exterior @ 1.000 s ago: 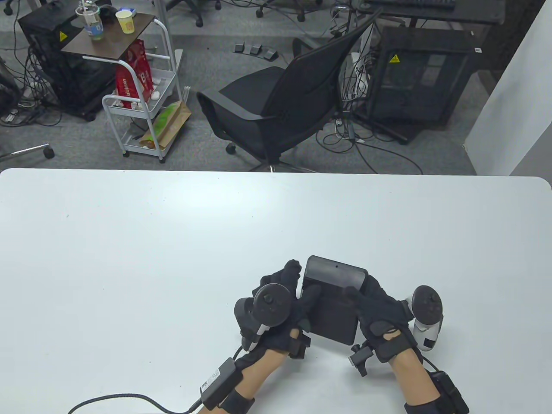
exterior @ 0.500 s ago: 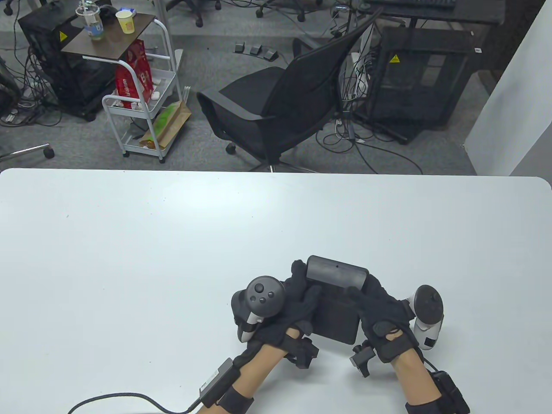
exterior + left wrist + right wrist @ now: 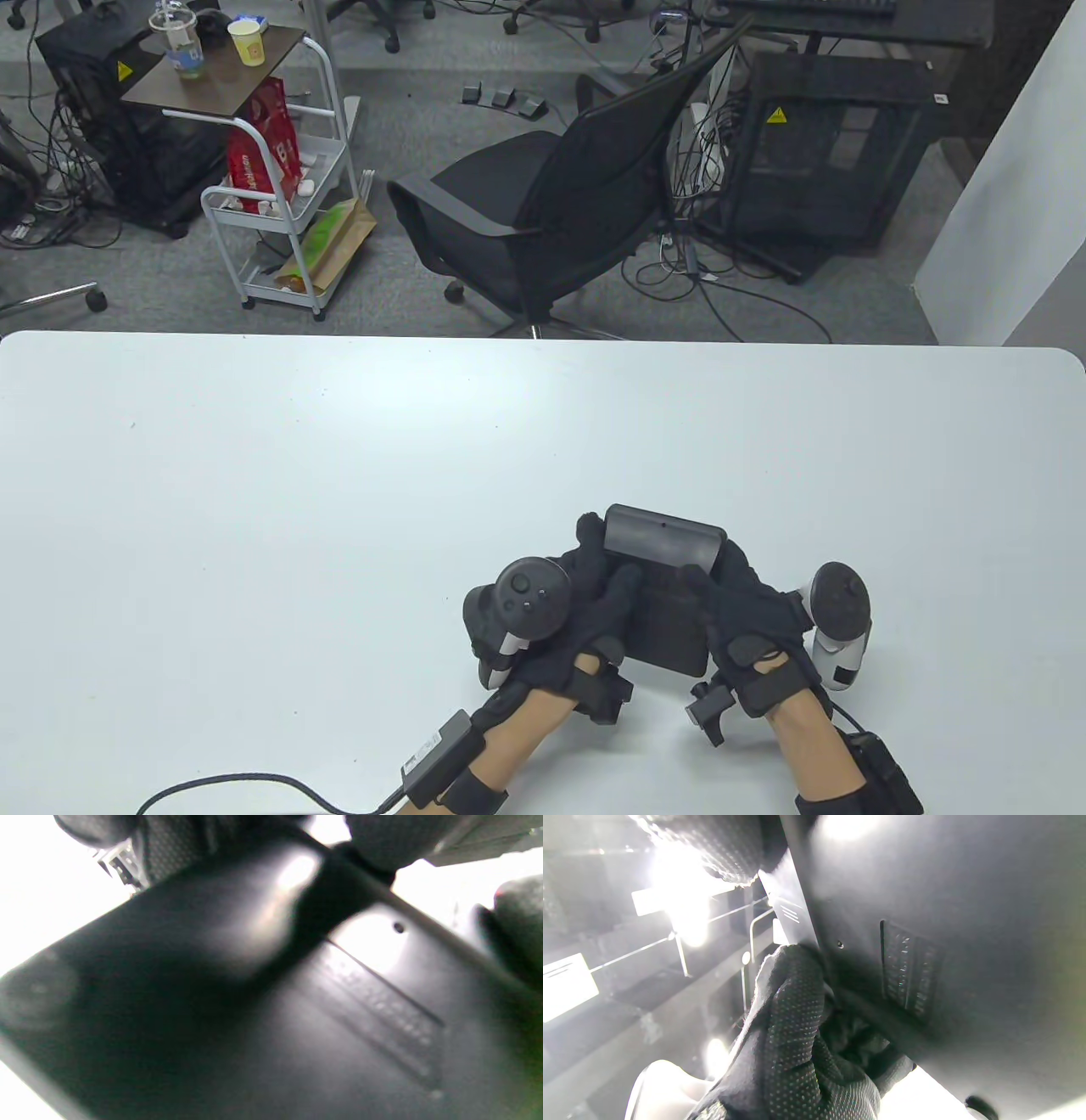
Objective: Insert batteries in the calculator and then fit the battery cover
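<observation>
My left hand (image 3: 585, 611) and right hand (image 3: 747, 620) gripped the calculator (image 3: 662, 594) from either side, its back facing up, near the tabletop's (image 3: 339, 475) front edge, right of centre. My left fingers (image 3: 615, 594) lay over the left part of the back, one fingertip poking past the far left corner; my right thumb (image 3: 696, 581) pressed on the back near the raised far end. I could not tell whether the calculator rested on the tabletop or was lifted off it.

Much was hidden from me. The hands covered both long sides of the calculator, and in the table view I could not make out the battery cover or any batteries. The left wrist view was blurred: it showed the dark back (image 3: 297, 1035) with a ribbed patch (image 3: 382, 1010), a small hole (image 3: 398, 927) and a seam line, but I could not say if the seam belonged to a seated cover. The right wrist view showed the same ribbed patch (image 3: 908, 971) and a screw hole (image 3: 840, 943), with a gloved finger (image 3: 793, 1035) against the edge.

A cable (image 3: 237, 785) trailed over the front edge by my left forearm. Beyond the far edge stood a black chair (image 3: 551, 212), a white cart (image 3: 280, 212) with a red bag (image 3: 263, 144) in it, and a small table (image 3: 229, 76) carrying two cups (image 3: 246, 42).
</observation>
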Demonstrator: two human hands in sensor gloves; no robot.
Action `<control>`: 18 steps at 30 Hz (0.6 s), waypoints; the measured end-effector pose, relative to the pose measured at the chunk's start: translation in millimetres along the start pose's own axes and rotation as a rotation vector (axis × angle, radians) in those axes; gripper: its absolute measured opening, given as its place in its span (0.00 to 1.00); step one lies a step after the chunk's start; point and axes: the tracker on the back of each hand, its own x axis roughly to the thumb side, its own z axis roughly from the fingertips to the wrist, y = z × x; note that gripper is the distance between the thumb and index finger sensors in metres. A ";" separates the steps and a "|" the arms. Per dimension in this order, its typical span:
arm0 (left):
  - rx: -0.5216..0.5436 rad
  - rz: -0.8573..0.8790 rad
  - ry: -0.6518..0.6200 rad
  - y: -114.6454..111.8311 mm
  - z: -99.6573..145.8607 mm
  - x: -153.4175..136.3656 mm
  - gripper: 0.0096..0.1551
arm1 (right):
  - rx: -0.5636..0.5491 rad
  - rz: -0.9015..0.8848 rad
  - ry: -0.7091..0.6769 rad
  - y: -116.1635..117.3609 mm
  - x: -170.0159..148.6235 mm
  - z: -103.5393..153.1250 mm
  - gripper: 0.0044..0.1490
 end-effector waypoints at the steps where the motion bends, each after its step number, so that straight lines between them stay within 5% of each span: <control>1: -0.004 0.002 0.004 -0.6 0.7 0.5 0.50 | 0.018 -0.015 0.007 0.3 -0.3 0.0 0.40; 10: -0.022 0.008 0.018 -0.1 -4.8 -4.7 0.51 | 0.062 -0.092 0.040 5.0 -8.0 -2.0 0.42; 18: -0.066 0.188 0.091 6.7 -13.8 -25.1 0.50 | 0.307 -0.141 0.100 22.8 -14.2 -4.0 0.50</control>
